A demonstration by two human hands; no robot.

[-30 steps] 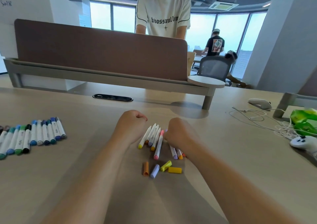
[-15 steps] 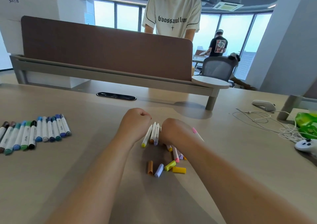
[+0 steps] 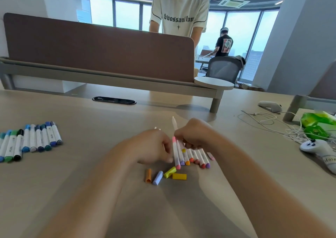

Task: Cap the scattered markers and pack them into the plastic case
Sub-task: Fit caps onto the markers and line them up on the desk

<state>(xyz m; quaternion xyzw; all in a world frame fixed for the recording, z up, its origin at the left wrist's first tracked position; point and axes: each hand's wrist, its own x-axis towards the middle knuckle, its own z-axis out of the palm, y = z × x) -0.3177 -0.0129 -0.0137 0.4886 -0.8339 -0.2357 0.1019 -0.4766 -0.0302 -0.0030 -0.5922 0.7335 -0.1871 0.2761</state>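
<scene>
A row of white markers with warm-coloured ends (image 3: 192, 156) lies on the desk between my hands. My right hand (image 3: 195, 135) is closed around an uncapped marker (image 3: 174, 124) whose tip points away from me. My left hand (image 3: 154, 146) is curled beside the row, and small marker tips show past its knuckles. Several loose caps lie just in front: an orange cap (image 3: 148, 175), a lilac cap (image 3: 157, 177) and two yellow caps (image 3: 179, 176). A separate row of blue and green markers (image 3: 31, 141) lies at the left. No plastic case is in view.
A brown divider panel (image 3: 98, 48) on a grey rail crosses the desk behind. At the right lie tangled white cables (image 3: 269, 123), green packets (image 3: 318, 123) and white controllers (image 3: 316, 147). A person in a white shirt stands beyond the panel.
My right hand has lifted one marker out of the row, and its tip now points up and away. My left hand has moved in close to the row. The camera has tilted slightly.
</scene>
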